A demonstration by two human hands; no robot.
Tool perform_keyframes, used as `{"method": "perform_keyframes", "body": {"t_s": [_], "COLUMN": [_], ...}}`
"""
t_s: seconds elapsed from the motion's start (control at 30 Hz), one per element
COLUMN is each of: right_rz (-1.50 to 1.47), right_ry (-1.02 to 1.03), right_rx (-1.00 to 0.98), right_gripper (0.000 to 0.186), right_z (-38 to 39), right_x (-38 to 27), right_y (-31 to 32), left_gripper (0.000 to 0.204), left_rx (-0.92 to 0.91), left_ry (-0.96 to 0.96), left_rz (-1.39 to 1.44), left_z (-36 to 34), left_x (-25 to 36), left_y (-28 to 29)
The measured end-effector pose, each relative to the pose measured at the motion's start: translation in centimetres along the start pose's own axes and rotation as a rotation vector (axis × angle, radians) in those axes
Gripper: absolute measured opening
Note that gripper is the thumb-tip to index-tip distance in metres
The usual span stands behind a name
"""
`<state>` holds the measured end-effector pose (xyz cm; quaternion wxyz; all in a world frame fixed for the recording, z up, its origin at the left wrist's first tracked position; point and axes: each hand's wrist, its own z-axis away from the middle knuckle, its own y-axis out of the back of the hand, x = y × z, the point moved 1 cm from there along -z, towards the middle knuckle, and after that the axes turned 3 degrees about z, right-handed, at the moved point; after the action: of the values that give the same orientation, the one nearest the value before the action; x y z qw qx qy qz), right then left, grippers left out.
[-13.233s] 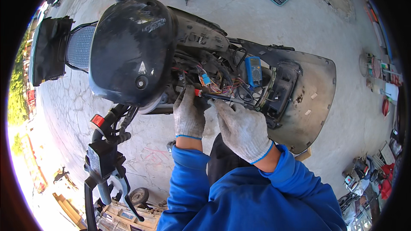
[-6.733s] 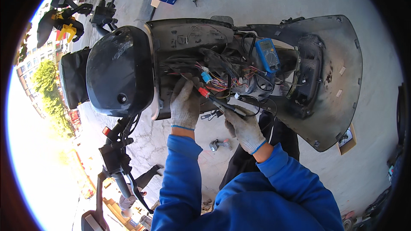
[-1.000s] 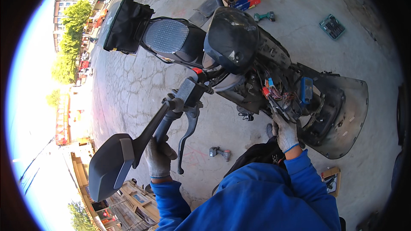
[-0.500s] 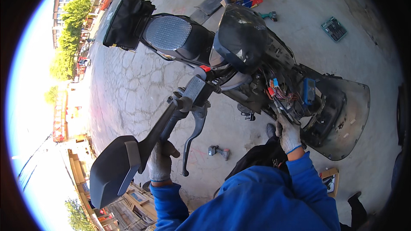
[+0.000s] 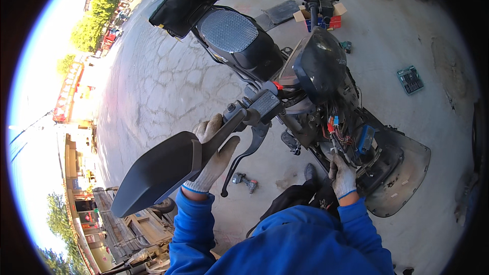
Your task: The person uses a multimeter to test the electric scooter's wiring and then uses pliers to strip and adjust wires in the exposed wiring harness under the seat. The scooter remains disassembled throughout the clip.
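My left gloved hand (image 5: 208,165) is wrapped loosely around the handlebar grip, partly hidden behind the mirror stem (image 5: 224,132), with thumb and fingers either side. The black mirror head (image 5: 150,175) hangs beside it, and the curved brake lever (image 5: 249,150) is to its right. My right gloved hand (image 5: 340,175) grips the lead running to a red connector (image 5: 331,128) in the scooter's opened front body. Above it are loose coloured wires (image 5: 344,137), a light-blue connector (image 5: 336,120) and a blue multimeter (image 5: 365,139).
The scooter's seat (image 5: 229,30) and black box (image 5: 183,5) lie beyond the headlamp housing (image 5: 321,66). On the concrete are a grey drill (image 5: 244,182), a green drill (image 5: 345,47), a cardboard box (image 5: 331,20) and a tool case (image 5: 410,79). Timber (image 5: 127,224) is at lower left.
My left hand has moved up along the handlebar, its fingers now looser and rising above the stem. My right hand stays on the lead. The view has shifted.
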<state>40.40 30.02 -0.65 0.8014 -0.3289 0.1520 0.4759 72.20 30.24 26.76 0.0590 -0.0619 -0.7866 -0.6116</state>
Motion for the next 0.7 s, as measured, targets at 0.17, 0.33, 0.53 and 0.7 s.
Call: {"method": "perform_keyframes", "body": {"t_s": [0.17,0.33,0.53,0.7], "right_rz": [0.058,0.144,0.258,0.333], "right_ry": [-0.019,-0.051,-0.001,0.057], "right_rx": [-0.019,-0.005,-0.055,-0.094], "right_gripper": [0.013,0.012,0.015,0.020], "right_z": [-0.9,-0.5,-0.1,-0.5], "right_x": [-0.8,-2.0,-3.9,-4.9], "right_y": [2.0,1.9,2.6,3.7], "left_gripper": [0.053,0.040,0.038,0.043], "left_rx": [-0.077,-0.091,0.289,0.319], "left_ry": [0.147,0.196,0.053,0.125], "left_rz": [0.254,0.250,-0.113,-0.205], "left_z": [-1.4,-0.1,3.0,2.5], "left_x": [-0.5,-1.7,-1.9,-2.4], "left_y": [-1.4,-1.7,-2.4,-3.6]}}
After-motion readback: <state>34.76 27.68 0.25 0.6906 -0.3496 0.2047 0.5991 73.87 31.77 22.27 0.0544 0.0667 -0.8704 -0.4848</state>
